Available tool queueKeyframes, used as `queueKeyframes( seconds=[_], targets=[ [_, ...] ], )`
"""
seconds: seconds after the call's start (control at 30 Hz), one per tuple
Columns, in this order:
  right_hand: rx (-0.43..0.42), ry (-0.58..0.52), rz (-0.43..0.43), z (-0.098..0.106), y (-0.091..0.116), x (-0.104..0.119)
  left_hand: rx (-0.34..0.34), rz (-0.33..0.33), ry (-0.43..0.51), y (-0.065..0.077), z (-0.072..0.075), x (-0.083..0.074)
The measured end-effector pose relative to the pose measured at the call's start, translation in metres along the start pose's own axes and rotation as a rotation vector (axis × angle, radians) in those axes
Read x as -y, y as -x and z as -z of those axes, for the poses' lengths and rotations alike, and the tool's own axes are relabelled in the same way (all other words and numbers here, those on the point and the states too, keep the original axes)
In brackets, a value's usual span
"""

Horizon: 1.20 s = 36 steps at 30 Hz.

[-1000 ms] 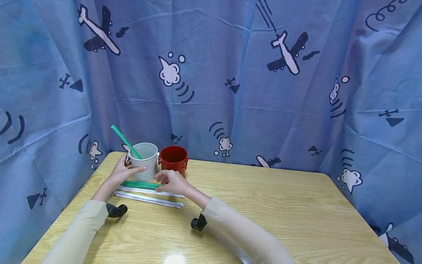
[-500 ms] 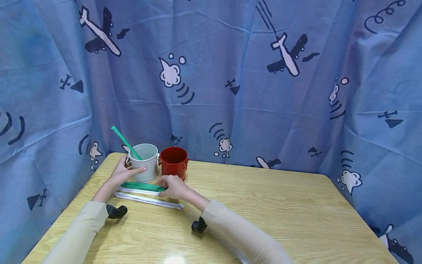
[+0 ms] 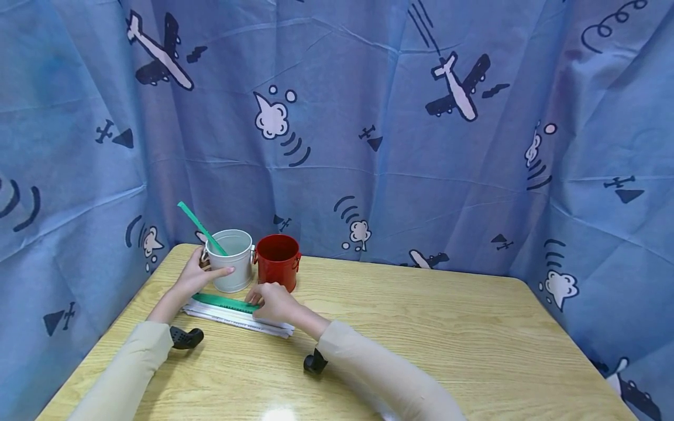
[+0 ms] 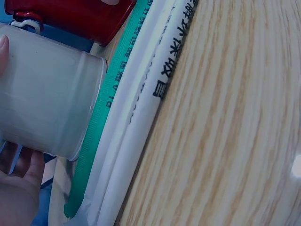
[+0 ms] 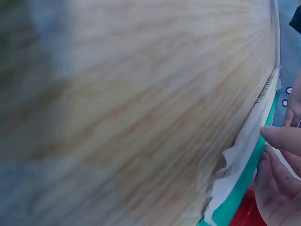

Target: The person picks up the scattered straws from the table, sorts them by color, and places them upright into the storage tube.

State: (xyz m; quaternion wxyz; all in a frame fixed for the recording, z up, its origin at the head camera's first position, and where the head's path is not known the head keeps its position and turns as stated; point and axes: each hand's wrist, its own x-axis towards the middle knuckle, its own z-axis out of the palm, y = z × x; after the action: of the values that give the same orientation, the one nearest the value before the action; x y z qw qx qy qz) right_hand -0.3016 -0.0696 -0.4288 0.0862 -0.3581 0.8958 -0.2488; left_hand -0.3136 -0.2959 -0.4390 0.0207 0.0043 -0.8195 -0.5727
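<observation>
Green straw (image 3: pixel 223 302) lies on the table (image 3: pixel 421 327) in front of the white bucket (image 3: pixel 231 273), right hand (image 3: pixel 276 302) pinching it between thumb and fingers. White straws (image 3: pixel 231 317) lie alongside, on its near side. Left hand (image 3: pixel 192 276) grips the white bucket, thumb at front; second green straw (image 3: pixel 197 223) leans inside. Red bucket (image 3: pixel 277 268) stands just beside, to the right.

The head view is bright and clear, with glare on the table (image 3: pixel 474 339) and soft shadows beside the sleeves (image 3: pixel 389 373); the dimmer right-wrist view blurs leftward.
</observation>
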Motion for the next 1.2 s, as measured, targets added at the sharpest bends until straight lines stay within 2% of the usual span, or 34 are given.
queueKeyframes(
  seconds=[0.3,0.73,0.97,1.2],
  targets=[
    [-0.033,0.092,0.037,-0.002,-0.003,0.002,-0.014,-0.007,0.007,-0.001,0.0,0.001],
    [-0.052,0.131,0.02,-0.002,-0.005,0.005,-0.004,-0.001,0.01,0.0,0.0,0.0],
    [-0.055,0.169,0.032,0.004,-0.002,0.005,0.008,-0.024,0.035,0.001,0.0,0.001],
    [-0.07,0.166,0.043,0.011,0.005,0.005,0.011,-0.016,0.023,0.0,0.0,0.001]
  ],
)
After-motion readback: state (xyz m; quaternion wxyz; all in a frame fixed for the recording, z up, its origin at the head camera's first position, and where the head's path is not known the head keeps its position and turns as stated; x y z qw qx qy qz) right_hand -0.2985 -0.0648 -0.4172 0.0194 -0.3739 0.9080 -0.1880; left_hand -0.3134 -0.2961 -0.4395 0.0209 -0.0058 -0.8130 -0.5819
